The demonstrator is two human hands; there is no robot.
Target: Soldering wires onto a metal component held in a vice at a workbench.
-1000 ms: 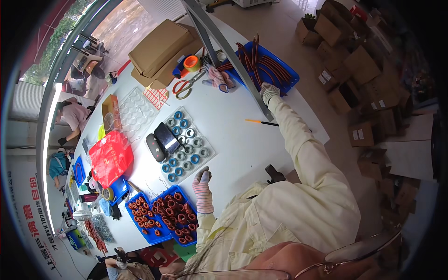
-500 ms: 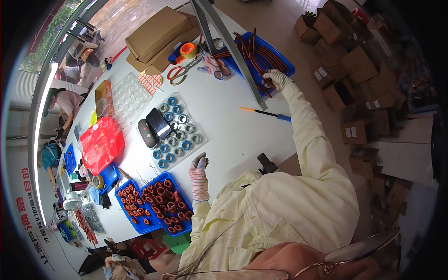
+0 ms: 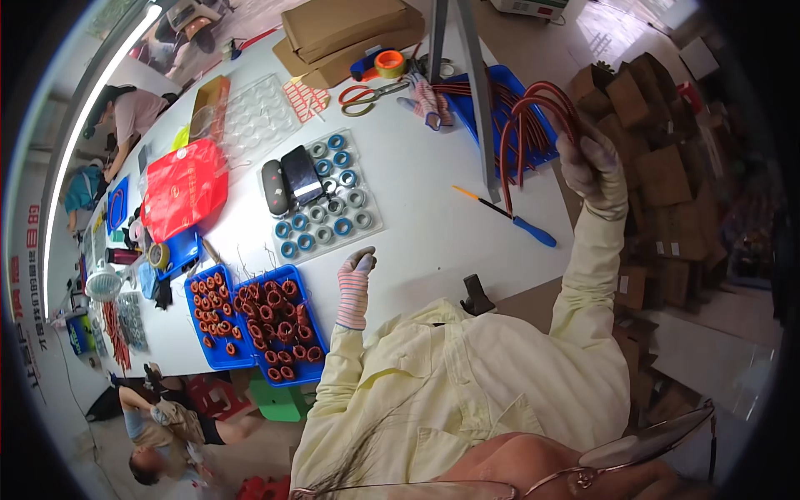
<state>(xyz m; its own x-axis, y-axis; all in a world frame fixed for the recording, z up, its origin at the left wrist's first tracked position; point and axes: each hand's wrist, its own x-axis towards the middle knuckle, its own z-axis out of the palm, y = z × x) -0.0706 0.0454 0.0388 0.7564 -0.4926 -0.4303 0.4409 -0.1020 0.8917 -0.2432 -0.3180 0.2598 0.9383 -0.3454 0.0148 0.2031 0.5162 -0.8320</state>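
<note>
My right hand (image 3: 593, 171), in a light glove, is closed around a bundle of red-brown wires (image 3: 533, 107). The bundle arches over in a loop, its loose ends hanging toward the table beside a blue tray (image 3: 552, 155) of more such wires. Near the middle of the front table edge is my left hand (image 3: 357, 271), in a striped glove with grey fingertips; its fingers are curled together, with nothing visible in them. To its lower left, two blue trays (image 3: 225, 361) hold several red-brown wound rings (image 3: 286, 332). Ahead of it lies a clear plastic tray (image 3: 372, 231) of blue and grey rings.
A phone (image 3: 301, 173) and a dark case (image 3: 274, 187) rest on the clear tray. A blue-handled screwdriver (image 3: 533, 231) lies beside a metal post (image 3: 482, 108). Scissors (image 3: 371, 98), orange tape (image 3: 389, 62) and cardboard (image 3: 350, 29) are farther back. Boxes (image 3: 667, 179) crowd the right; other people are at left.
My right hand has lifted the bundle of wires out of the blue tray and drawn it up to the right. The left hand stays near the table edge, fingers still curled.
</note>
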